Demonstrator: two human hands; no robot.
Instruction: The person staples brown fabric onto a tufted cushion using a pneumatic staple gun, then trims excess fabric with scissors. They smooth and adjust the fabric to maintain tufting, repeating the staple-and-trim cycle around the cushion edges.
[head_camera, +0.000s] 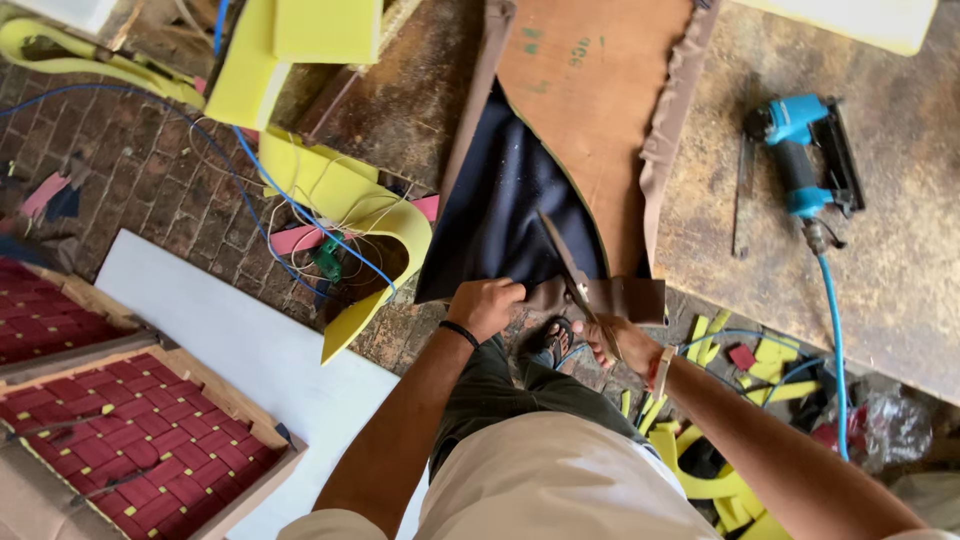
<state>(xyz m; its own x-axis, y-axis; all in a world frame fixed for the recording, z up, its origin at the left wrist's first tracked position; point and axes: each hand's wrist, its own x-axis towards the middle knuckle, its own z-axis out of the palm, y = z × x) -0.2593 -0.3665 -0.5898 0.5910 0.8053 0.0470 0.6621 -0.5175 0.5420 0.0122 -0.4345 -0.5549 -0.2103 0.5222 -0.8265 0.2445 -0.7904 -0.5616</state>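
Observation:
My left hand (487, 303) grips the edge of brown fabric (610, 296) that wraps a curved plywood panel (595, 120) lying on the workbench. A dark navy cloth (505, 205) hangs from the panel's near side. My right hand (620, 345) holds a pair of scissors (567, 262), whose blades point up and left across the fabric edge, just right of my left hand. My sandalled foot shows below, between the two hands.
A blue pneumatic stapler (805, 155) with a blue hose (835, 330) lies on the worn workbench (900, 280) to the right. Yellow foam pieces (345, 195) and offcuts (710, 470) lie about. Red webbed seat frames (140, 440) and a white board (250, 350) lie on the brick floor at left.

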